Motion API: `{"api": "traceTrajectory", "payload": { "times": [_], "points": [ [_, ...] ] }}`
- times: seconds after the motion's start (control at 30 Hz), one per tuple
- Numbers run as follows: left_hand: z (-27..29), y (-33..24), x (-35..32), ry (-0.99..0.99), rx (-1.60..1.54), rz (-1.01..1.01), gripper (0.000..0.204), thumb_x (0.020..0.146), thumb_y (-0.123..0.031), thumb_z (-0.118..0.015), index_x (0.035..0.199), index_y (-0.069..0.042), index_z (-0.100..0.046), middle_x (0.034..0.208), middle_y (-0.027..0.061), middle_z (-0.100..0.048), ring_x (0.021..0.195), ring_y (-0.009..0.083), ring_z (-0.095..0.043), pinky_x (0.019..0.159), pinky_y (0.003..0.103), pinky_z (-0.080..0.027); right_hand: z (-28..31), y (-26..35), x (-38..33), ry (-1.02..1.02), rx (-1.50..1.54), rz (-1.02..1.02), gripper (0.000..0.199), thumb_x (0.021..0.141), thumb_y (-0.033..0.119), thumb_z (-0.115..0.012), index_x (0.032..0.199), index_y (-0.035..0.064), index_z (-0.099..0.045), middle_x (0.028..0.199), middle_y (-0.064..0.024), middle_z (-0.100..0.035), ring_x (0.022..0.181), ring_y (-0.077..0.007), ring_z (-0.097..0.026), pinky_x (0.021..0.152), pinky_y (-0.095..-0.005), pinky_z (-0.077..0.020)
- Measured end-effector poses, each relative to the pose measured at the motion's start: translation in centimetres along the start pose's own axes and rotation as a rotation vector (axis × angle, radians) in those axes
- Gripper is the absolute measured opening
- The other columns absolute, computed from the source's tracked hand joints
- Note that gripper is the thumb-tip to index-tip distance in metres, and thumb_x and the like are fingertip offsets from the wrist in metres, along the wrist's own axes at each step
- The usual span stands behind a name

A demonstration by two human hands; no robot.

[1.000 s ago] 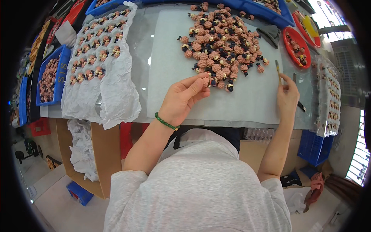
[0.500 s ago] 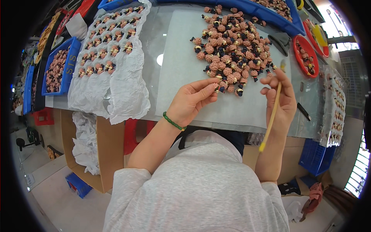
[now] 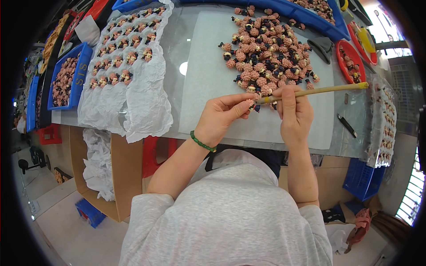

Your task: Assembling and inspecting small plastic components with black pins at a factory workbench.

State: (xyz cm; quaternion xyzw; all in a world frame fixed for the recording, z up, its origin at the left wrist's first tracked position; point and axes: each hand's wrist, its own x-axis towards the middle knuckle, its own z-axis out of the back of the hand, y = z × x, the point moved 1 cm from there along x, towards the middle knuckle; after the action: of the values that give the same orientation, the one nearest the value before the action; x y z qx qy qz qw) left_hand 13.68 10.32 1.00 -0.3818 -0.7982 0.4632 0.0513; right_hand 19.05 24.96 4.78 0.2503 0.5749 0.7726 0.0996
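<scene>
Between the thumb and fingers of my left hand [image 3: 224,116] is a small pink-and-navy figurine [image 3: 251,104], held at the near edge of the pile. My right hand [image 3: 295,113] grips a thin wooden-handled brush [image 3: 328,90] with yellow bands. The brush lies almost level, its tip at the figurine and its yellow butt end pointing right; whether the tip touches cannot be told. Just beyond my hands, a heap of similar figurines [image 3: 268,53] spreads over a white paper sheet [image 3: 204,66].
At left, rows of figurines stand on crumpled white tissue [image 3: 146,102], beside a blue bin [image 3: 82,84] of more. A red bowl [image 3: 360,71], a black pen-like tool [image 3: 347,126] and a plastic-wrapped tray [image 3: 382,124] sit at right. An open cardboard box [image 3: 125,173] stands below the table's left side.
My right hand has moved left toward my left hand. The brush has swung from near upright to almost level, its tip now at the figurine. My left hand has barely shifted.
</scene>
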Motion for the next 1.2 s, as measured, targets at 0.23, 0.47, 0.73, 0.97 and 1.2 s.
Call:
{"api": "traceTrajectory", "payload": {
  "times": [0.23, 0.47, 0.73, 0.97, 1.2],
  "points": [
    [0.5, 0.2, 0.0, 0.030, -0.024, -0.001, 0.025, 0.083, -0.009, -0.059, 0.106, 0.001, -0.059, 0.088, 0.0040, -0.062, 0.074, 0.0082, -0.054, 0.069, 0.022, -0.046, 0.0, -0.5, -0.3, 0.071, 0.057, 0.052, 0.023, 0.094, 0.017, -0.041, 0.084, 0.0010, -0.053, 0.061, 0.0018, -0.044, 0.049, -0.0033, -0.036, 0.044, -0.0179, -0.0267],
    [0.3, -0.2, -0.1, 0.033, 0.030, -0.041, 0.025, 0.084, -0.006, -0.056, 0.107, 0.001, -0.059, 0.098, 0.0072, -0.062, 0.082, 0.0098, -0.057, 0.073, 0.022, -0.047, 0.1, -0.1, 0.3, 0.052, -0.143, 0.111, 0.022, 0.094, 0.019, -0.041, 0.085, 0.0015, -0.052, 0.059, 0.0020, -0.043, 0.049, -0.0037, -0.035, 0.044, -0.0177, -0.0262],
    [0.1, 0.3, 0.1, 0.055, 0.031, -0.076, 0.026, 0.085, -0.001, -0.052, 0.110, 0.003, -0.056, 0.106, 0.0098, -0.060, 0.096, 0.0144, -0.057, 0.085, 0.027, -0.046, 0.6, -1.2, -0.4, 0.110, 0.085, -0.073, 0.025, 0.094, 0.021, -0.040, 0.086, 0.0016, -0.052, 0.058, 0.0017, -0.042, 0.049, -0.0040, -0.035, 0.044, -0.0179, -0.0261],
    [-0.2, 0.0, 0.4, 0.058, -0.025, -0.059, 0.027, 0.086, -0.004, -0.051, 0.112, 0.002, -0.054, 0.106, 0.0092, -0.059, 0.097, 0.0139, -0.056, 0.084, 0.027, -0.046, 2.1, -0.7, -0.8, -0.012, 0.008, 0.267, 0.017, 0.092, 0.013, -0.045, 0.092, 0.0012, -0.057, 0.076, -0.0052, -0.052, 0.059, -0.0094, -0.048, 0.049, -0.0208, -0.0367],
    [0.9, -0.7, 0.1, 0.043, -0.179, 0.003, 0.026, 0.089, -0.011, -0.050, 0.111, 0.001, -0.055, 0.098, 0.0067, -0.060, 0.092, 0.0144, -0.057, 0.080, 0.028, -0.047, 11.6, -5.6, 1.1, -0.050, -0.893, 0.344, 0.021, 0.081, -0.006, -0.048, 0.096, 0.0027, -0.060, 0.093, -0.0122, -0.056, 0.081, -0.0233, -0.055, 0.070, -0.0299, -0.0454]
  ]
}}
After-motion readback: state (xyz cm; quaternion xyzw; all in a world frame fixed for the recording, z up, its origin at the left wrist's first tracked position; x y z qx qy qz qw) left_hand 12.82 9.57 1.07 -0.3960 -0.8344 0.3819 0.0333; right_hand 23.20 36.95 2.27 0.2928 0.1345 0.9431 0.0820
